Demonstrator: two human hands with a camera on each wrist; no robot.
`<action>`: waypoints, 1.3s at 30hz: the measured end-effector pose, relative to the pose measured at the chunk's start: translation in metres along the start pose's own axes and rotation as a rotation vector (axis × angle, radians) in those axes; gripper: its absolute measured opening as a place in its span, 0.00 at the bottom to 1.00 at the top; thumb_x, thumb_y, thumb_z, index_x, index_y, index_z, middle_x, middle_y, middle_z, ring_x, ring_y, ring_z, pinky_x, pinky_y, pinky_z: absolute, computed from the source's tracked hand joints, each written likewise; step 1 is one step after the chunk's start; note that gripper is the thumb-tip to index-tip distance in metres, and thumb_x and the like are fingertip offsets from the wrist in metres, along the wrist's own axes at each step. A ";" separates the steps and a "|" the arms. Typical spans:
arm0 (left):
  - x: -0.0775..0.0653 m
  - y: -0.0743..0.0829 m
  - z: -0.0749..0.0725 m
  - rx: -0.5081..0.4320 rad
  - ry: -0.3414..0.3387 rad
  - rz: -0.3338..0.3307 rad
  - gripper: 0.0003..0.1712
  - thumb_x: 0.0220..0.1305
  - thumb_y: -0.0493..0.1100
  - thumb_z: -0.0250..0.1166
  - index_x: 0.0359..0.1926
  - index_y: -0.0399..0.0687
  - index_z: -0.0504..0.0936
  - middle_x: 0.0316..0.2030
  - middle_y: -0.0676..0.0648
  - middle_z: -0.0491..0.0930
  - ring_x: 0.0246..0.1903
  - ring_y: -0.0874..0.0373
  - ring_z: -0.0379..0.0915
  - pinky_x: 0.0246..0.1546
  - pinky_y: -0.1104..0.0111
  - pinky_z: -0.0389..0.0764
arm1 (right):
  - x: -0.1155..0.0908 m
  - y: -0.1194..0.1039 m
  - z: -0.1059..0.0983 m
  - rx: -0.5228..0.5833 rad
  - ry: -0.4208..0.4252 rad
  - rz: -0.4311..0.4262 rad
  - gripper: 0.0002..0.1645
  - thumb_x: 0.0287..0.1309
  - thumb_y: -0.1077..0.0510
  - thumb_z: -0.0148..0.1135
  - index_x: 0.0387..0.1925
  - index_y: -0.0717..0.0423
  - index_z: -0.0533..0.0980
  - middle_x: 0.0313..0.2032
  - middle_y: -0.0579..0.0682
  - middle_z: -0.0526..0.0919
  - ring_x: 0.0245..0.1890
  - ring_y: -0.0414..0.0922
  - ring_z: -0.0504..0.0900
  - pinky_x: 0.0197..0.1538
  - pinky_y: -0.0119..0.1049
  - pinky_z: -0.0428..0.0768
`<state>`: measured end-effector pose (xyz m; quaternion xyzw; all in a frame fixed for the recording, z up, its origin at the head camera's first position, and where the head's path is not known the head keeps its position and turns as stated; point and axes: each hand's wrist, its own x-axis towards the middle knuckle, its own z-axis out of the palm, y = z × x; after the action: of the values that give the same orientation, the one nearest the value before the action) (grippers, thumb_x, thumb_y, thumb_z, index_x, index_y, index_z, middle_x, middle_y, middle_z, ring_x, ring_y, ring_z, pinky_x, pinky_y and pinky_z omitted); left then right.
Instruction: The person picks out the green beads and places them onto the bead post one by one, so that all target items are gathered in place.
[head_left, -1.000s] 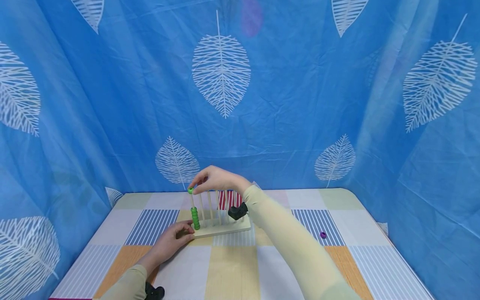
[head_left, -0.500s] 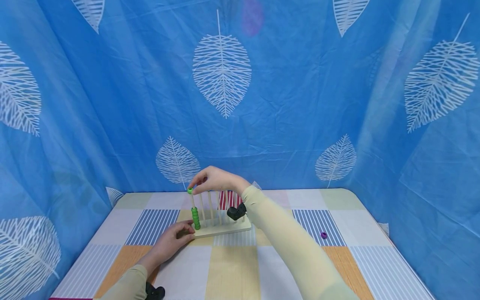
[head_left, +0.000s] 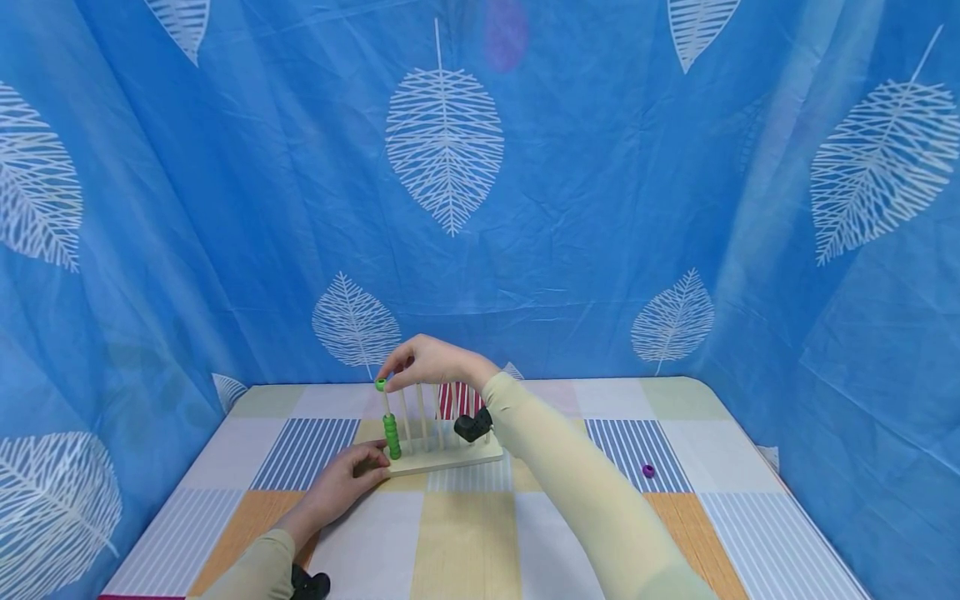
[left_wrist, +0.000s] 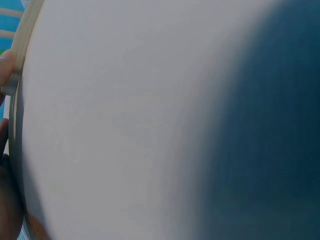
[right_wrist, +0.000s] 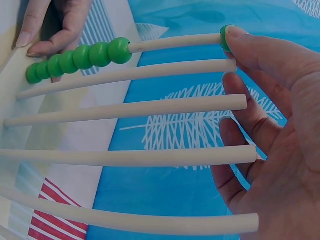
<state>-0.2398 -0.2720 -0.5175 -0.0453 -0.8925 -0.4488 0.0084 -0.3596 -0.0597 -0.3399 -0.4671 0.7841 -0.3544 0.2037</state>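
A pale wooden peg stand (head_left: 450, 457) has a row of upright pegs. On its leftmost peg sits a stack of several green beads (head_left: 391, 437), low against the base. Up at that peg's tip, my right hand (head_left: 433, 362) pinches another green bead (right_wrist: 224, 39) between thumb and forefinger. The right wrist view shows the peg end meeting this bead, while the other fingers stay loosely bent beside the neighbouring pegs. My left hand (head_left: 347, 482) grips the left end of the base, its thumb (left_wrist: 6, 67) on the edge. Bare pegs (right_wrist: 130, 157) fill the rest of the stand.
One purple bead (head_left: 648, 472) lies to the right on the patchwork tablecloth (head_left: 465, 542). Behind the table hangs a blue curtain (head_left: 570, 208) with white leaf prints, which also closes off both sides.
My right hand has come down very slightly with the green bead at the peg's tip. The left hand and the stand stay in place.
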 end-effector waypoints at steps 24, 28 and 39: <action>-0.001 0.000 0.000 -0.003 0.001 0.009 0.03 0.67 0.43 0.71 0.38 0.55 0.83 0.66 0.40 0.75 0.69 0.38 0.65 0.70 0.38 0.59 | 0.000 0.001 0.002 0.009 -0.006 0.019 0.12 0.66 0.52 0.69 0.50 0.44 0.86 0.45 0.38 0.85 0.44 0.39 0.82 0.51 0.39 0.82; 0.000 0.001 0.000 -0.002 0.000 0.004 0.03 0.67 0.43 0.71 0.38 0.56 0.83 0.66 0.40 0.75 0.69 0.38 0.65 0.70 0.38 0.59 | -0.001 0.001 0.001 0.016 -0.003 0.017 0.12 0.66 0.52 0.70 0.50 0.45 0.86 0.45 0.38 0.85 0.45 0.39 0.82 0.53 0.43 0.82; 0.000 0.001 -0.001 0.002 -0.004 -0.005 0.04 0.67 0.43 0.71 0.38 0.56 0.83 0.65 0.40 0.76 0.69 0.38 0.65 0.70 0.38 0.59 | -0.004 0.000 0.000 0.008 0.000 0.002 0.11 0.67 0.52 0.69 0.50 0.44 0.86 0.46 0.38 0.85 0.45 0.39 0.82 0.49 0.34 0.81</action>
<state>-0.2399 -0.2716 -0.5160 -0.0440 -0.8929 -0.4480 0.0054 -0.3580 -0.0564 -0.3404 -0.4655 0.7830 -0.3576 0.2058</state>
